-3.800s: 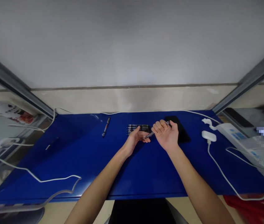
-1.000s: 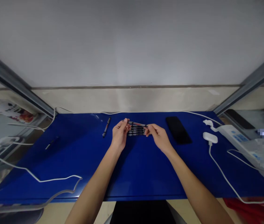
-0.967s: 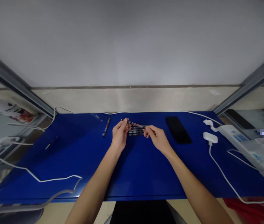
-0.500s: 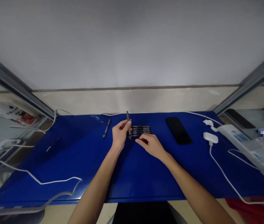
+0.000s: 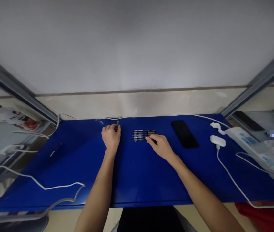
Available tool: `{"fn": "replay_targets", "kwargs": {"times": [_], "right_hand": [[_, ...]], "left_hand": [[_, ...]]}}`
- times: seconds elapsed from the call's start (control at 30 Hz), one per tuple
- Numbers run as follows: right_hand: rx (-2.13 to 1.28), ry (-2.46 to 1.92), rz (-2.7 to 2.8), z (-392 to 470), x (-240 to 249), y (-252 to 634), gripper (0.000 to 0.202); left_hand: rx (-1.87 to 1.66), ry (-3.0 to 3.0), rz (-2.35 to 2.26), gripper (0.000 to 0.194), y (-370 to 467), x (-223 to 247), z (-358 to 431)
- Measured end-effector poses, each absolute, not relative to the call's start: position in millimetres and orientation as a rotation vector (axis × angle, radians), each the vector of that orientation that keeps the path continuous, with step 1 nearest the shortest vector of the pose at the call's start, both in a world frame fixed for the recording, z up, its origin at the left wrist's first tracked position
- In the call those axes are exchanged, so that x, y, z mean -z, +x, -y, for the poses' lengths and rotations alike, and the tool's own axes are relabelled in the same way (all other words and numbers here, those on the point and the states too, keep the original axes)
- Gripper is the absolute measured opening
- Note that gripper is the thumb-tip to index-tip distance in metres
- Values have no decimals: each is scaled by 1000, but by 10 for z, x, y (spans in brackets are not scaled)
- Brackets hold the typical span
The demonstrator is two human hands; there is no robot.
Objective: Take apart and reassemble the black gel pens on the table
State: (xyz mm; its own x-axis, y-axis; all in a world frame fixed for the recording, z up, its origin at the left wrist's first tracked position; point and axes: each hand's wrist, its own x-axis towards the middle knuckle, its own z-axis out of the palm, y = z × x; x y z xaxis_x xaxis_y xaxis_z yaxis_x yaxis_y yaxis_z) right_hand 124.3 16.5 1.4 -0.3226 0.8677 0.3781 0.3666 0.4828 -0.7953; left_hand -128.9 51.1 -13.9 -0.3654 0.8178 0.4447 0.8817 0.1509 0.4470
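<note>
Several dark pens [image 5: 140, 134] lie side by side in a stack of rows on the blue table [image 5: 137, 174]. At their right lower end is my right hand [image 5: 160, 145], its thumb and forefinger pinched together at the lowest pens. My left hand [image 5: 111, 137] is closed over the table to the left of the row, with a dark pen [image 5: 118, 122] sticking up between its fingers. Whatever lies beneath that hand is hidden. Farther left, another dark pen [image 5: 55, 150] lies alone at a slant.
A black phone [image 5: 184, 134] lies right of the pens. Beyond it are a white earbud case [image 5: 218, 140] on a cable and a white power strip [image 5: 253, 145]. A white cable [image 5: 61, 187] crosses the left side. The wall [image 5: 141, 104] borders the back edge.
My left hand has moved left with its pen, over the place where a separate pen lay. My right hand has shifted slightly right and up, onto the row's end.
</note>
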Motion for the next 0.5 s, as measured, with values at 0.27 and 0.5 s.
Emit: {"fn": "replay_targets", "kwargs": {"times": [0.27,0.5], "right_hand": [[-684,-1089,1981,-167,-28,1253,41],[-607,-1174,2073,-169,-37,1268,43]], "left_hand": [[749,-1540,2417,30,-1391,209,-497],[693,-1498,2541,41,-1399,166,-483]]}}
